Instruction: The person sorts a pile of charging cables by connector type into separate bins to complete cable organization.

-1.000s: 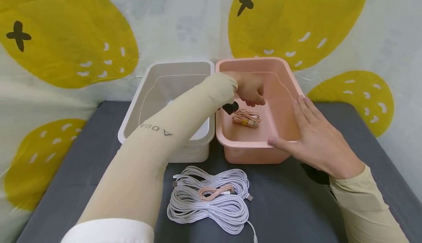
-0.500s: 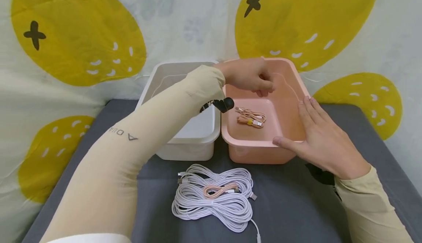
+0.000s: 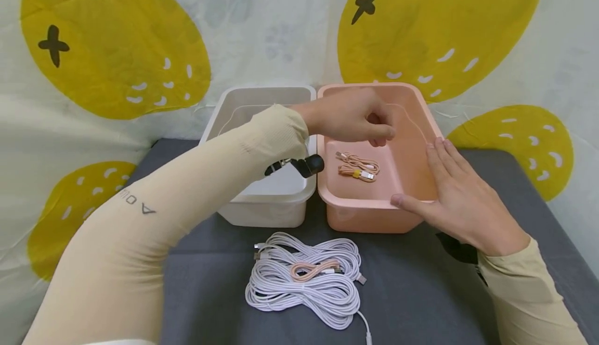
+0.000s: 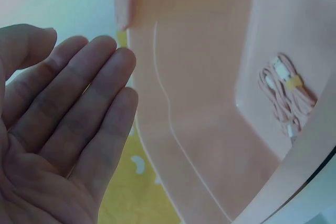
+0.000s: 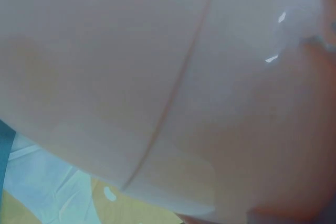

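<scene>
Our left hand (image 3: pixel 348 119) hovers empty over the pink bin (image 3: pixel 374 215), fingers loosely curled, above the pink cable (image 3: pixel 357 166) on its floor. Our right hand (image 3: pixel 456 199) rests on the bin's corner, fingers straight. The left sleeve (image 3: pixel 187 199) bears lettering, only partly readable.

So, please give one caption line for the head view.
Left hand hovers empty over pink bin holding a coiled cable; right hand rests on its rim.
</scene>
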